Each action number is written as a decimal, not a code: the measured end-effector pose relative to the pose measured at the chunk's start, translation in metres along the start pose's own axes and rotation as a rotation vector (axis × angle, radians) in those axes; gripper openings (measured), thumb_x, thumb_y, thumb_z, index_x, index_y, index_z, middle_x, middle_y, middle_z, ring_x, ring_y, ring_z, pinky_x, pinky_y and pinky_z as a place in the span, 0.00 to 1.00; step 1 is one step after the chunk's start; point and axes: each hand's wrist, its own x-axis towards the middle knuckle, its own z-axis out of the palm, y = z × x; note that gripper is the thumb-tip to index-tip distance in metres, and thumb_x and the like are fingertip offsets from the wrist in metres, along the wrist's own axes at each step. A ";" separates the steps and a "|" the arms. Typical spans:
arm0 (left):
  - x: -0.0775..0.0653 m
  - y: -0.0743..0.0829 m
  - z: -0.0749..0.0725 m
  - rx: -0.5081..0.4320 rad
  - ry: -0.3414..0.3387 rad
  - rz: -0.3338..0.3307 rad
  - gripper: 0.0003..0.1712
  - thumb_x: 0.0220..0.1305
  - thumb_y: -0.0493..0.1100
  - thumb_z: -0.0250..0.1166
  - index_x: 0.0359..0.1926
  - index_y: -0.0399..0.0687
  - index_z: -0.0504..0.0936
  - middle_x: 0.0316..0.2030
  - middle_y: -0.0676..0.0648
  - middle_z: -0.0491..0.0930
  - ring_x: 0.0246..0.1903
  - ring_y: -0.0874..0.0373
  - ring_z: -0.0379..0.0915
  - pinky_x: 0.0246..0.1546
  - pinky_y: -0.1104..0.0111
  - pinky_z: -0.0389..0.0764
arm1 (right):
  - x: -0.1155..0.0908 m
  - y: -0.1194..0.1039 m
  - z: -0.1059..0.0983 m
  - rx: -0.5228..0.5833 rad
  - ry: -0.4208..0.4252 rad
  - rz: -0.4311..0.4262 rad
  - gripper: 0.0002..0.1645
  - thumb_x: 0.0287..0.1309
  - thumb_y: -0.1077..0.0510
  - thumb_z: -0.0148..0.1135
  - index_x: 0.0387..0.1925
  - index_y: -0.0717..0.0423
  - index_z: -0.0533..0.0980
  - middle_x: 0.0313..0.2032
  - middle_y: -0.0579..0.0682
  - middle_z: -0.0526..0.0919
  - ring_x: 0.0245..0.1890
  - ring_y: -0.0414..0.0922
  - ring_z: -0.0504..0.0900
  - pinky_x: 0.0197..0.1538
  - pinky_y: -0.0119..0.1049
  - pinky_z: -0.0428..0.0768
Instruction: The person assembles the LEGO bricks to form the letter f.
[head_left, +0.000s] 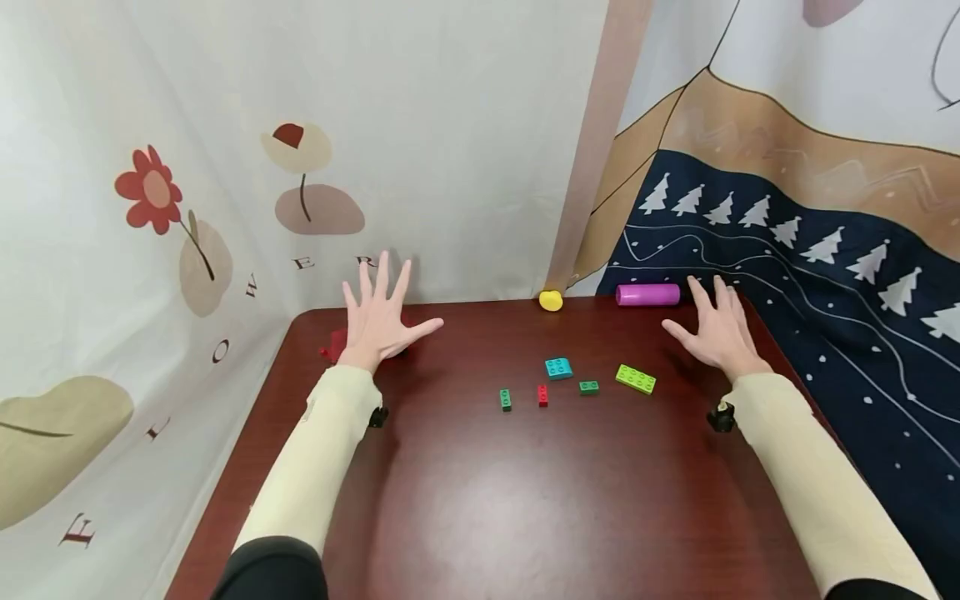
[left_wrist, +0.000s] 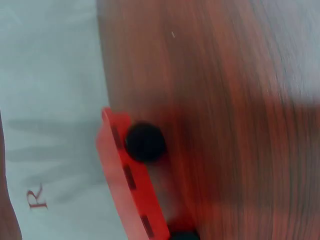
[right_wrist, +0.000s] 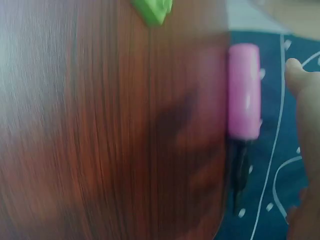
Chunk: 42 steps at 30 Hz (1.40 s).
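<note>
My left hand (head_left: 373,323) hovers over the far left of the table with its fingers spread, holding nothing. Beneath it, partly hidden, is a red toy (head_left: 337,344); the left wrist view shows its long red body (left_wrist: 131,175) with dark slots and a round black wheel-like part (left_wrist: 145,142). At the far right my right hand (head_left: 720,331) is held out, fingers extended and grasping nothing. Beside its fingertips lies a purple cylinder (head_left: 647,295), from which a thin black part (right_wrist: 241,172) sticks out in the right wrist view.
Mid-table lie a blue brick (head_left: 558,368), a lime brick (head_left: 636,379), a red brick (head_left: 542,396), a green brick (head_left: 588,387) and another green brick (head_left: 506,400). A yellow object (head_left: 551,300) sits at the back edge of the brown table (head_left: 480,500). Printed curtains hang behind.
</note>
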 end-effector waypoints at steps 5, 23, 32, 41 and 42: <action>-0.010 0.020 -0.003 -0.132 0.040 0.034 0.65 0.56 0.89 0.52 0.85 0.71 0.38 0.85 0.46 0.34 0.81 0.32 0.40 0.74 0.29 0.37 | -0.010 -0.023 -0.003 0.109 0.005 -0.053 0.56 0.70 0.35 0.63 0.85 0.49 0.47 0.82 0.67 0.43 0.79 0.70 0.44 0.67 0.78 0.60; -0.067 0.087 0.030 -0.512 -0.158 0.096 0.49 0.56 0.75 0.71 0.72 0.55 0.76 0.66 0.50 0.77 0.59 0.50 0.78 0.60 0.50 0.79 | -0.057 -0.118 0.033 0.359 -0.081 -0.343 0.39 0.68 0.49 0.71 0.74 0.55 0.69 0.66 0.58 0.77 0.56 0.54 0.82 0.54 0.58 0.84; -0.079 0.107 0.059 -0.715 -0.320 0.138 0.38 0.54 0.58 0.83 0.62 0.46 0.84 0.54 0.50 0.85 0.49 0.53 0.82 0.54 0.58 0.82 | -0.073 -0.147 0.067 0.416 -0.216 -0.420 0.33 0.67 0.54 0.72 0.69 0.60 0.74 0.58 0.59 0.82 0.46 0.46 0.86 0.47 0.43 0.87; -0.079 0.116 0.078 -0.802 -0.328 0.113 0.27 0.52 0.48 0.85 0.53 0.48 0.89 0.47 0.52 0.88 0.47 0.55 0.80 0.52 0.62 0.81 | -0.072 -0.169 0.098 0.374 -0.312 -0.375 0.30 0.68 0.59 0.71 0.67 0.66 0.74 0.58 0.59 0.82 0.39 0.40 0.86 0.47 0.42 0.86; -0.080 0.116 0.079 -0.806 -0.325 0.107 0.26 0.52 0.47 0.85 0.52 0.49 0.89 0.46 0.53 0.88 0.46 0.56 0.80 0.52 0.62 0.81 | -0.072 -0.171 0.100 0.369 -0.316 -0.366 0.30 0.69 0.59 0.70 0.67 0.66 0.74 0.59 0.60 0.81 0.39 0.40 0.86 0.48 0.43 0.86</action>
